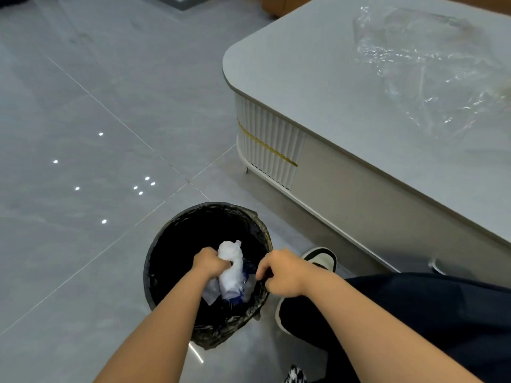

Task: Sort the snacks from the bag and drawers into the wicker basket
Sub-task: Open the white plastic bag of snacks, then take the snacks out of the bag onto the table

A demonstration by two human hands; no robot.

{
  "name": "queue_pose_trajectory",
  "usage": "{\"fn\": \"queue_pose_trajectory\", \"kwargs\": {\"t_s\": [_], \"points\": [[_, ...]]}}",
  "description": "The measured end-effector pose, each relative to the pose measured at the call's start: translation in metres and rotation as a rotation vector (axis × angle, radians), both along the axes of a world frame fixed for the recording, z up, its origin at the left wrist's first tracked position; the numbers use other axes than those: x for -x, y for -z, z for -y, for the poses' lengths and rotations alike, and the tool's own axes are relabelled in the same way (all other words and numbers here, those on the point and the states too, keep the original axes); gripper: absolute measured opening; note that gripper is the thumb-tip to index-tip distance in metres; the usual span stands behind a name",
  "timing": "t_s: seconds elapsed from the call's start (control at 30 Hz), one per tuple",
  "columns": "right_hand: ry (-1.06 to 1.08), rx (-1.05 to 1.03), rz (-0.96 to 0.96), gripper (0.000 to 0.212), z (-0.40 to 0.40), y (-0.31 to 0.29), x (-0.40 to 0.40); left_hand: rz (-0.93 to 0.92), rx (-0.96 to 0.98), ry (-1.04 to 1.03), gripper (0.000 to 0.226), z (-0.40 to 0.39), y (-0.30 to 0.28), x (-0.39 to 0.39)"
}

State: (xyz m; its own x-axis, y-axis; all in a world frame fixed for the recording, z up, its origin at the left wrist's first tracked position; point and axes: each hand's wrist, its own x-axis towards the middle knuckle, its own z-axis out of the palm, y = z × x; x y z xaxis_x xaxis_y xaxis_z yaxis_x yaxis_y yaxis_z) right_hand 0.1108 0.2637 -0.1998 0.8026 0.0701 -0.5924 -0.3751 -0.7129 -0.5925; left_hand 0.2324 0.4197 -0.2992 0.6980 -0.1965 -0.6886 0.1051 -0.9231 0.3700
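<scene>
Down low and closest, two bare arms reaching out over a round trash bin [166, 261] with a black liner, set on the shiny gray floor [83, 134]. On the left, left hand [209, 261] closed in a fist around a white crumpled wrapper [231, 269], held right over the dark open mouth of the bin. Some blue showing at the bottom end of the wrapper, with more pale scraps just under it inside the bin. On the right, right hand [282, 272] with fingers curled down at the bin's right rim; hard to tell whether gripping the liner edge or just resting on it. Beside that arm, a dark trouser leg [414, 313] and a white shoe with a black edge [320, 258] flat on the floor, close to the bin. Past the shoe, the pale side of a low table [304, 78], with white ribbed trim and a thin gold line at its rounded corner. Up on the gray top, farther back and to the right, a clear plastic bag [431, 67] lying flat and crinkly, well apart from the bin. No telling what, if anything, sits inside the bag. Farthest back, more gray floor tiles with little bright light spots.
</scene>
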Motion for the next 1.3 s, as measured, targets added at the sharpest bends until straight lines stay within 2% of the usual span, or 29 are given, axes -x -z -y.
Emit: {"fn": "queue_pose_trajectory", "kwargs": {"t_s": [0.07,0.13,0.2,0.4,0.57,0.7,0.77,0.93,1.13,1.3], "points": [[0.01,-0.026,0.008,0.032,-0.003,0.004,0.005,-0.04,-0.078,0.079,0.023,0.009,0.016,0.005],[0.04,-0.047,0.019,0.036,-0.003,0.009,0.008,-0.063,-0.168,0.162,0.044,0.013,0.027,0.013],[0.067,-0.067,0.043,0.038,0.001,0.011,0.01,-0.076,-0.193,0.203,0.048,0.018,0.029,0.022],[0.194,-0.101,0.11,0.037,0.02,-0.001,0.012,-0.016,-0.191,0.086,0.065,0.028,0.021,0.027],[0.208,-0.017,0.176,0.037,0.033,-0.022,0.016,0.1,0.049,-0.057,0.06,0.026,-0.029,0.039],[0.209,0.083,0.206,0.038,0.043,-0.049,0.028,0.192,0.201,-0.038,0.05,0.022,-0.079,0.07],[0.234,0.099,0.246,0.039,0.049,-0.071,0.041,0.243,0.272,0.005,0.047,0.029,-0.108,0.084],[0.501,-0.108,0.494,0.038,0.068,-0.152,0.093,0.382,0.452,0.192,0.042,0.066,-0.19,0.111],[0.63,0.068,0.661,0.036,0.115,-0.23,0.178,0.452,0.714,0.408,0.042,0.14,-0.28,0.142],[0.741,0.229,0.68,0.034,0.157,-0.243,0.227,0.476,0.844,0.545,0.038,0.228,-0.324,0.178]]}}
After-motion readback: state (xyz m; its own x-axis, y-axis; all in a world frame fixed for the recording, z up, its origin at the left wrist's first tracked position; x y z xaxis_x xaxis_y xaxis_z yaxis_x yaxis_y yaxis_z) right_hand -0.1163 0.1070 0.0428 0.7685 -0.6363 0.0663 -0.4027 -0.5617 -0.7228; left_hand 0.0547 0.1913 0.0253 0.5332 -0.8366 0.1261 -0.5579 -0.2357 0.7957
